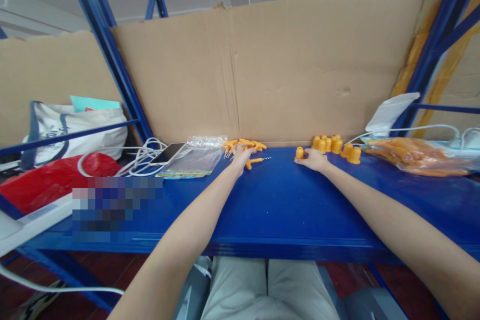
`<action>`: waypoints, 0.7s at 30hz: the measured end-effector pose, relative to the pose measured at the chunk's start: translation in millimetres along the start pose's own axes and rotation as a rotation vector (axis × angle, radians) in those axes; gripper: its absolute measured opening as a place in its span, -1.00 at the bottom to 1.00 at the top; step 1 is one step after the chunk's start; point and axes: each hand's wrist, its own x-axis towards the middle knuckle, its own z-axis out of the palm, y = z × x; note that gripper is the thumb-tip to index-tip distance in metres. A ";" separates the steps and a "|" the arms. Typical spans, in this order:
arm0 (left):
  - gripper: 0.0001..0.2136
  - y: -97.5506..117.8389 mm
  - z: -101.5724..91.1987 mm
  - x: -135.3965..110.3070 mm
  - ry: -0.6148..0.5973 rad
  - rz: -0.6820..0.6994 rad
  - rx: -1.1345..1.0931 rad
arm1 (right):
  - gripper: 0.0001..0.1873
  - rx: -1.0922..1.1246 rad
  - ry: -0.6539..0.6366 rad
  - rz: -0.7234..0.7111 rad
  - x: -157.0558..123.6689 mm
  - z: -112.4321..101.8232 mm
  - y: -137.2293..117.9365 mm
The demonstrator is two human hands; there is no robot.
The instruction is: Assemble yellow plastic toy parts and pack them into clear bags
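Note:
My left hand (241, 154) reaches to the back of the blue shelf (277, 205) and rests on a small pile of orange T-shaped corkscrew pieces (245, 145); one corkscrew with a metal spiral (258, 161) lies just right of it. The fingers are curled over the pile, and I cannot see what they grip. My right hand (313, 159) lies closed beside a single orange cap (299, 152), touching it with the fingertips. A cluster of several more orange caps (333, 146) stands behind and right of that hand.
A brown cardboard wall (300, 70) closes the back. A clear plastic bag (197, 160), a phone (167, 153) and white cables (138, 157) lie left. A bag of orange parts (420, 156) lies right. A red bag (52, 177) and a white tote (75, 127) sit at far left.

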 end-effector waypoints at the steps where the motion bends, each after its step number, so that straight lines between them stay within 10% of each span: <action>1: -0.76 0.6 -0.1 -2.3 0.045 -0.035 0.096 | -0.70 -0.026 0.029 -0.038 -0.2 -0.5 0.7; 6: -0.71 15.5 -10.6 -15.4 -0.075 0.114 0.493 | -0.76 -0.152 0.172 -0.254 -4.1 -6.3 0.8; 11: -0.81 24.9 -22.9 -17.5 -0.203 -0.052 0.698 | -0.69 -0.167 0.099 -0.274 -7.5 -11.5 -4.5; 21: -0.84 5.8 -21.8 -9.0 -0.417 0.086 0.624 | -0.61 -0.064 0.014 -0.293 -3.8 -7.2 -2.7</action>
